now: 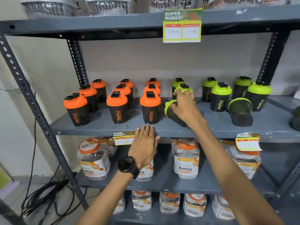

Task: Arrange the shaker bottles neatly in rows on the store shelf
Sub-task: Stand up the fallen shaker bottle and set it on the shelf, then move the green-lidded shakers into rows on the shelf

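Black shaker bottles stand on the grey middle shelf (203, 127). Orange-lidded bottles (117, 108) fill the left half in three neat columns. Green-lidded bottles (220, 97) stand upright on the right half. One green-lidded bottle (170, 111) lies on its side mid-shelf, lid pointing left. My right hand (186, 108) hovers over it, fingers spread, fingertips touching the lid of an upright green bottle (184, 87) behind. A second tipped green bottle (241, 112) lies further right, base towards me. My left hand (144, 145), with a black watch on the wrist, rests flat at the shelf's front edge, holding nothing.
Price tags (182, 26) hang from the shelf edges. Clear jars with orange lids (186, 156) fill the shelf below, with pouches beneath them. Perforated steel uprights (32, 101) frame the rack. Black cables (42, 195) lie on the floor at the left. Another dark object (296, 119) shows at the far right edge.
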Motion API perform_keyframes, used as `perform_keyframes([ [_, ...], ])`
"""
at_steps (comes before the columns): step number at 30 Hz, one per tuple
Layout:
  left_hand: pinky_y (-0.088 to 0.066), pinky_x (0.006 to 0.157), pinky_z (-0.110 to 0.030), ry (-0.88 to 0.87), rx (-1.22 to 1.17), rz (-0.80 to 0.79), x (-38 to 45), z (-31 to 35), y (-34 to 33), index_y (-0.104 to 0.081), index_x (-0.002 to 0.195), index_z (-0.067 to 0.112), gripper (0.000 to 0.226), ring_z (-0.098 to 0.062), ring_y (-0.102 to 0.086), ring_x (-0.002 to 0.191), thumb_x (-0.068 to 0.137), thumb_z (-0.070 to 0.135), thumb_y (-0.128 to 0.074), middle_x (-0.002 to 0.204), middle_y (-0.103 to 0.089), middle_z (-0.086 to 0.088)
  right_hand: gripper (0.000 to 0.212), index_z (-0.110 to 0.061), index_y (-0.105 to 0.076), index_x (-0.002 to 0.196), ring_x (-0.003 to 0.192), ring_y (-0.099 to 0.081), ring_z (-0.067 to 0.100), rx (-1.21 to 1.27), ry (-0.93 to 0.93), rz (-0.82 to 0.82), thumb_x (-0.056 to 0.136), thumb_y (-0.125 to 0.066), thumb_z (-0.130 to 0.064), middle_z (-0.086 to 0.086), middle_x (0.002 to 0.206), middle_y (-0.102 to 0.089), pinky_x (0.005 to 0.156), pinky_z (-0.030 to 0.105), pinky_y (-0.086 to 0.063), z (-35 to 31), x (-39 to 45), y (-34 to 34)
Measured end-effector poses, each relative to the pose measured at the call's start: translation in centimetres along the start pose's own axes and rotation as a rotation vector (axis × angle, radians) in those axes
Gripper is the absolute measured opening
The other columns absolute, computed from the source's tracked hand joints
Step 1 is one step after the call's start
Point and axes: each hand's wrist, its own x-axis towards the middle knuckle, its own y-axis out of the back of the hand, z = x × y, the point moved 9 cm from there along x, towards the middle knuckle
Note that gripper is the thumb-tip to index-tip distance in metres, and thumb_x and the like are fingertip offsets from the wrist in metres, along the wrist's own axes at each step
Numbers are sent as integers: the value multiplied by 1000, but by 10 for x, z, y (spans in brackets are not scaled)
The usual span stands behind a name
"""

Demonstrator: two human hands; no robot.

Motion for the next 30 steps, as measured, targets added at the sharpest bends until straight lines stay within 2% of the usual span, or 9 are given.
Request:
perform_keyframes([
  [5, -10, 125, -42, -21, 2, -27, 8, 39, 1, -25, 152, 4, 56, -29, -22, 150, 106, 36, -20, 160, -29, -16, 69, -13, -41, 137, 132, -36, 41, -243, -47, -409, 80, -77, -30, 20, 140, -38, 103, 52, -37, 0, 15, -37],
  [8, -7, 125, -42, -21, 10, -65, 13, 48, -3, -23, 153, 4, 56, -28, -19, 151, 107, 35, -20, 161, -26, -16, 79, -13, -40, 141, 135, -34, 41, -311, -71, -488, 77, -80, -38, 21, 144, -35, 106, 53, -36, 3, 18, -50],
  [14, -9, 125, -41, -13, 1, -93, 19, 55, -8, -21, 154, 5, 56, -27, -16, 152, 106, 35, -19, 162, -23, -15, 90, -14, -28, 147, 131, -40, 39, -354, -25, -393, 75, -82, -20, 21, 142, -44, 98, 49, -39, 7, 21, -47],
  [17, -10, 125, -41, 9, 2, -89, 20, 56, -9, -23, 153, 6, 56, -27, -17, 152, 106, 37, -20, 162, -25, -14, 89, -16, -30, 142, 127, -41, 39, -299, 5, -337, 70, -82, -19, 20, 136, -45, 96, 48, -40, 15, 17, -41],
  [21, -10, 125, -41, 31, -15, -84, 22, 58, -11, -24, 152, 6, 56, -27, -19, 151, 106, 37, -21, 162, -26, -15, 86, -18, -35, 133, 124, -42, 40, -14, -3, -273, 65, -86, -30, 20, 129, -46, 96, 50, -43, 36, 10, -18],
  [25, -11, 125, -41, 37, -14, -89, 26, 63, -15, -23, 153, 6, 57, -28, -18, 151, 106, 38, -20, 162, -25, -15, 82, -18, -37, 128, 121, -45, 34, 358, -19, -158, 64, -87, -25, 16, 127, -47, 90, 36, -43, 62, -2, 13],
  [30, -11, 125, -42, 27, -41, -86, 36, 77, -19, -25, 152, 6, 55, -28, -19, 151, 106, 36, -21, 162, -25, -15, 92, -16, -33, 138, 126, -44, 31, 576, -45, 80, 65, -87, -23, 15, 133, -45, 95, 31, -38, 89, -17, 34],
])
